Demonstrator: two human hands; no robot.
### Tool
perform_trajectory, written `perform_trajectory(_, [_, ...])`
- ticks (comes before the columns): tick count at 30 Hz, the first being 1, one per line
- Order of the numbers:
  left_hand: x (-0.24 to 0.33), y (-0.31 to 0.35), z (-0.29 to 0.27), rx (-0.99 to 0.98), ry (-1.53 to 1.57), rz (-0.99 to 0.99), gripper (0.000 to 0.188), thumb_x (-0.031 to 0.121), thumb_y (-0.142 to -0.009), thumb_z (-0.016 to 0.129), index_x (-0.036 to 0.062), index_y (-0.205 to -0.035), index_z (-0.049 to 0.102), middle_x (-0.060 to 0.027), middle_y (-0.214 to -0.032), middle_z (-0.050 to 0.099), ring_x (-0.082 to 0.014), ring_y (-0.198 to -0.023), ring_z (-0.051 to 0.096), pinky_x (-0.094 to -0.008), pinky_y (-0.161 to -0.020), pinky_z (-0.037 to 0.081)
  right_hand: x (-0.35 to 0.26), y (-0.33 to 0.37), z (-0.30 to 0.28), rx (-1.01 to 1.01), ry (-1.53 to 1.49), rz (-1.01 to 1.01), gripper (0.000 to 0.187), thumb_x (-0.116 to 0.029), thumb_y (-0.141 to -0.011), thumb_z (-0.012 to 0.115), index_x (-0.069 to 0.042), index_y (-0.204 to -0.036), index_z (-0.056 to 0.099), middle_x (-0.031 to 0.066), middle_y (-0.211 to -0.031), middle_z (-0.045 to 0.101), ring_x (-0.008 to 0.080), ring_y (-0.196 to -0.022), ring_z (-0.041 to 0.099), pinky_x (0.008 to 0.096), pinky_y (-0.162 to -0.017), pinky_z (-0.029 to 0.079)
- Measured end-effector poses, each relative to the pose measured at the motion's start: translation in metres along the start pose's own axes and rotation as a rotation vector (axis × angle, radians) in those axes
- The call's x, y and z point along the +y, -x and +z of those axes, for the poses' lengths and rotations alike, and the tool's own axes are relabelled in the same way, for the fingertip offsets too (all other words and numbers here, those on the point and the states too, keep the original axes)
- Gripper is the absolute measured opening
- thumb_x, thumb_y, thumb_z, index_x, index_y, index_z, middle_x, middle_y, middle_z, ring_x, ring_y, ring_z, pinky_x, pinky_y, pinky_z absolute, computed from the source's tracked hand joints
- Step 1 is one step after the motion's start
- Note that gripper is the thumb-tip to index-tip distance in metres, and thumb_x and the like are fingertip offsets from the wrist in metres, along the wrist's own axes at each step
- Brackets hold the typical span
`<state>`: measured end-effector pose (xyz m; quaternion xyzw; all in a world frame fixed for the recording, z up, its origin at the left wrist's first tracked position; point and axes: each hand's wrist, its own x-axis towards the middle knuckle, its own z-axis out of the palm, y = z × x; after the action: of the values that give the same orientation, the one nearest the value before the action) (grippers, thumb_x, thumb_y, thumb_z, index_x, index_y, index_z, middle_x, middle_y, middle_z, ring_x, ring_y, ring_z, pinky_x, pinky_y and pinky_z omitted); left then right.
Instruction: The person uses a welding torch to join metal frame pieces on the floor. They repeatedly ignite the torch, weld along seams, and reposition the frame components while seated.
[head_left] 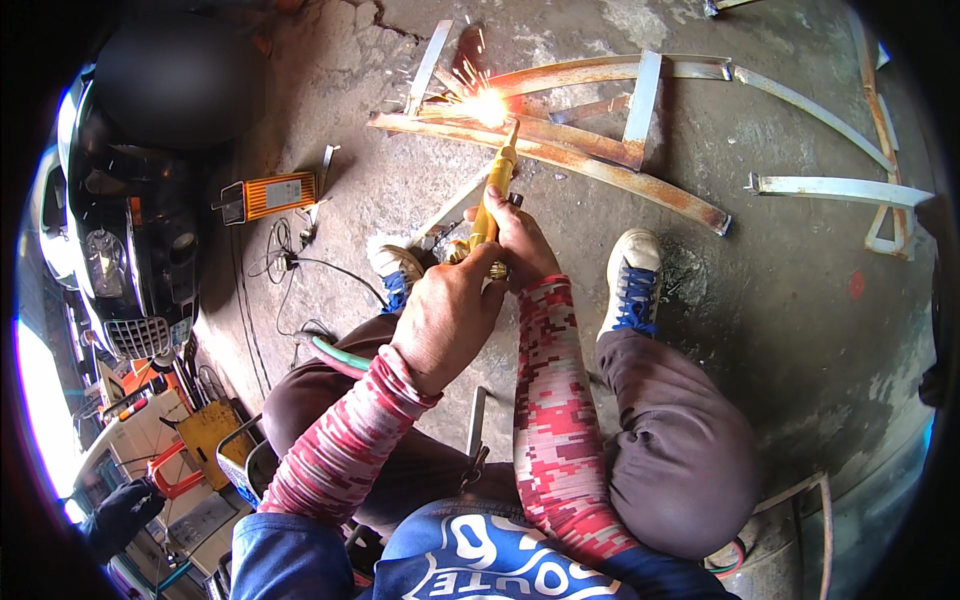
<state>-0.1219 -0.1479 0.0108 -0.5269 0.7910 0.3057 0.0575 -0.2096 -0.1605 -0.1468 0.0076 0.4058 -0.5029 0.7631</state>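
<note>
Two hands — L hand [447, 310] & R hand [525, 245] — grip long yellow metal torch [500, 174]; orange sparks [472, 90] scattering back cld burn white, blue-laced R shoe [634, 275].

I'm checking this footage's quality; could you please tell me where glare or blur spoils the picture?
Head view: sparks glare white beyond the torch; head view: light burns out the left rim; head view: a dark blur sits upper left.

Glare [487, 105] swallows the steel strips [570, 145] at the brass torch's [500, 172] tip, while the left hand [447, 312] and right hand [527, 243] cover much of its grip. By the floor's [800, 330] far left corner, a dark blur [178, 80] masks part of the black vehicle [110, 265]. The green hose [338, 356] vanishes behind the left forearm [338, 435].
</note>
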Motion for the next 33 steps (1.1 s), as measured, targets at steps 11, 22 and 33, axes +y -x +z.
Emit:
perform_trajectory(11, [0.002,0.0,-0.001,-0.004,0.004,-0.018,0.029,0.006,-0.092,0.067,0.0051,-0.121,0.067,-0.0233,-0.077,0.069,-0.0404,-0.072,0.072,-0.0461,-0.064,0.057,0.0,0.0,0.002,0.002,-0.033,-0.011,0.056,-0.053,-0.107,0.051,-0.003,-0.131,0.052,0.0133,-0.115,0.067,0.0187,-0.088,0.066,0.0328,-0.076,0.058])
perform_trajectory(22, [0.001,0.001,0.0,0.024,0.004,0.026,0.029,0.01,-0.091,0.066,0.0084,-0.12,0.065,-0.025,-0.075,0.068,-0.0435,-0.072,0.071,-0.0514,-0.064,0.057,0.004,-0.003,-0.002,-0.015,-0.039,-0.011,0.057,-0.053,-0.107,0.051,-0.001,-0.133,0.053,0.0133,-0.115,0.067,0.0181,-0.09,0.065,0.0335,-0.078,0.058])
perform_trajectory(33, [-0.018,0.013,0.005,0.135,-0.072,0.16,0.025,0.012,-0.091,0.06,0.0026,-0.114,0.057,-0.0194,-0.069,0.066,-0.0381,-0.063,0.071,-0.0484,-0.053,0.056,0.002,-0.003,-0.001,-0.042,-0.076,0.068,0.056,-0.053,-0.107,0.05,-0.01,-0.143,0.047,0.0096,-0.122,0.065,0.0203,-0.081,0.064,0.0391,-0.069,0.057])
